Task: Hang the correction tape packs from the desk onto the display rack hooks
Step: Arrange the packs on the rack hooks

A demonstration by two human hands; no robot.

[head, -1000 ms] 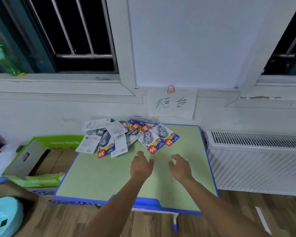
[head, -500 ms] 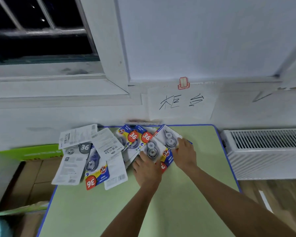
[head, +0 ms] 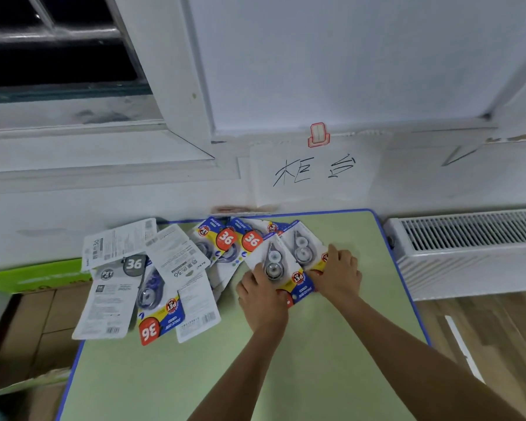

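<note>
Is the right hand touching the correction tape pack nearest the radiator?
Touching. The head view shows the right hand lying on that correction tape pack's lower right edge, fingers over the card.

Dim, cool indoor light falls evenly from above, leaving only faint, soft shadows on the bench (head: 331,375). The window (head: 58,50) at 10 o'clock is black and smeared with motion blur. Wide-angle distortion bends the edges, most at 3 and 9 o'clock. Centre print is fairly sharp.
</note>
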